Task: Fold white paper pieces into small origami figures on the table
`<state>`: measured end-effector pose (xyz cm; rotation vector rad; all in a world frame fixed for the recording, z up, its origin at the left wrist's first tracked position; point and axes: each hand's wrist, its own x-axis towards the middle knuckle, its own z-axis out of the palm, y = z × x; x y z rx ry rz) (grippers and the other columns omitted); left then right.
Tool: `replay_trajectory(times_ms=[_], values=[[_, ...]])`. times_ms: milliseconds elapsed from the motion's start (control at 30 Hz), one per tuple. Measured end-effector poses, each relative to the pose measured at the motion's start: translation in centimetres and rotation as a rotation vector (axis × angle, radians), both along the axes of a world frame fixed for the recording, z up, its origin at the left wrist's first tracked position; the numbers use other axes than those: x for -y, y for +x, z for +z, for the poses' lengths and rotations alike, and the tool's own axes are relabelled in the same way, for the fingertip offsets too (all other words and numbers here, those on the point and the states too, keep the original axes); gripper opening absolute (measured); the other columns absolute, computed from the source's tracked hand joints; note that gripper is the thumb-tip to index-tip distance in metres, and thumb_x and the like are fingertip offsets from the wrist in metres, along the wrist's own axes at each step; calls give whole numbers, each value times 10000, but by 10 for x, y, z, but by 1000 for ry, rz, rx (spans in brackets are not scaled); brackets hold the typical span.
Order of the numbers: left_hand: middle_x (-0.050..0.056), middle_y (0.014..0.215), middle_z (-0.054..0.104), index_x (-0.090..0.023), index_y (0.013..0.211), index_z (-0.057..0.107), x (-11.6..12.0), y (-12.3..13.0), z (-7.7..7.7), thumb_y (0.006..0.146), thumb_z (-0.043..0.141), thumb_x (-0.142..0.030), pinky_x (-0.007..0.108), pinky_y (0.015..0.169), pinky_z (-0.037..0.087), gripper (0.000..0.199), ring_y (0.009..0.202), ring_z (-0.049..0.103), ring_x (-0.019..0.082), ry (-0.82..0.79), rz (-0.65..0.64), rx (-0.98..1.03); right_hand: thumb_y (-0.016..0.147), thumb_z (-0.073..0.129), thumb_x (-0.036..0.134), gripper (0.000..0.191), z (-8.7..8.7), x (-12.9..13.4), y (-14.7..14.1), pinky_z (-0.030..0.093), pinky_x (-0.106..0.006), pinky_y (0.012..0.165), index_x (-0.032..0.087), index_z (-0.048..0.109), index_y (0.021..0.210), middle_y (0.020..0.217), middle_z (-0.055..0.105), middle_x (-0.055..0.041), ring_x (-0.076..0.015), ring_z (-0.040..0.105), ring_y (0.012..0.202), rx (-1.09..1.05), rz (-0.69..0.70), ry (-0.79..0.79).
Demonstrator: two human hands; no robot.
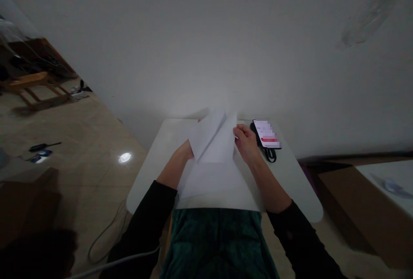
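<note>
White paper (217, 152) stands tilted up between the person's two hands, over the middle of the table (290, 184). It shows as overlapping layers with a slanting edge across the front; whether it is one folded sheet or several is unclear. The right hand (247, 140) pinches the paper's right edge, fingers curled closed on it. The left hand (186, 151) is at the paper's left side, its fingers hidden behind it, so how far open they are, or how firmly they hold, cannot be told. Below and between the hands, a paler lower part (209, 184) spreads over the tabletop.

Just beyond the right hand, a phone (266, 134) with a lit, partly blurred screen lies beside a looped black cable (270, 155). Farther right of that hand, off the table, is a brown box-like shape (358, 206), its inside hidden. Well to the left of the left hand, another brown boxy form (26, 206) sits in shadow, contents unreadable. Beyond it, a wooden stool (35, 80) stands on the floor (97, 141).
</note>
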<state>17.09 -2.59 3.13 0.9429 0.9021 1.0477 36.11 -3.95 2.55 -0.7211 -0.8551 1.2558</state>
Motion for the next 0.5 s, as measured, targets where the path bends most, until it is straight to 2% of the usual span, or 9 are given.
replay_trajectory(times_ms=[33,100,200,267,367,433,500], values=[[76,696,703,-161,791,705,2,-6,5,678,611,-745,334,630,537,602,690,672,237,-80,-76,18,689,767,330,168,1,1,0,420,-221,580,227,643,738,642,576,63,-81,505,581,43,-25,27],[59,670,685,-161,810,686,5,-18,14,654,642,-720,299,607,522,583,649,658,209,-118,-114,58,723,742,356,181,4,4,-1,357,-207,502,223,622,745,596,522,69,-72,450,523,144,-54,61],[32,721,690,-161,970,665,8,-28,24,640,752,-425,266,594,511,432,620,639,171,-82,-172,32,742,720,389,206,8,8,-1,271,-205,429,226,596,764,548,479,80,-65,383,453,247,-53,69],[33,782,704,-161,1062,640,6,-31,26,621,743,-239,256,580,510,460,620,634,159,-65,-187,-18,743,717,397,212,11,9,2,259,-202,408,236,583,778,528,474,90,-64,372,423,241,-67,60],[77,847,720,-138,1041,651,-1,-33,22,634,753,-175,275,596,533,421,659,648,174,-97,-108,-58,725,735,387,213,14,6,13,351,-196,425,243,592,791,567,539,88,-73,455,451,134,-125,34],[108,913,726,-131,1029,665,-5,-35,15,661,783,-218,318,665,558,396,721,669,199,-111,-58,-25,722,729,406,218,15,2,22,457,-218,503,242,614,809,662,620,65,-102,560,552,20,-145,5],[115,969,727,-137,1042,670,-9,-36,6,676,799,-283,348,740,564,415,786,684,215,-74,-14,88,761,679,465,250,14,-1,26,534,-279,615,251,641,885,780,685,27,-157,644,711,-88,-108,-30]])
